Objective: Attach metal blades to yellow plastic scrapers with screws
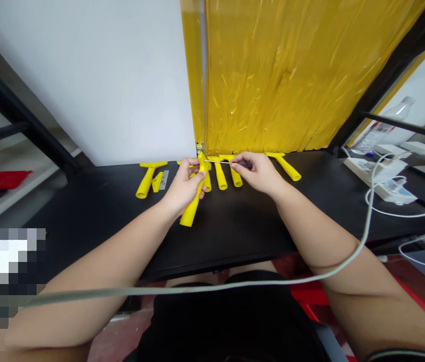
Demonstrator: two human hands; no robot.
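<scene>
My left hand is closed round a yellow scraper handle, its hollow end tilted down toward me. In my right hand is a thin screwdriver with a dark grip, its shaft pointing left. The tip meets the head of the held handle or lies just in front of it; I cannot tell which. Behind the hands lie several more yellow T-shaped handles, one of them between my hands. Another handle is on the left, beside a small yellow plate and a grey metal blade. One more handle rests right of my right hand.
The black tabletop backs onto a white panel and yellow wrapping film. At right are white power strips and a clear bottle. A pale cable crosses in front of my arms.
</scene>
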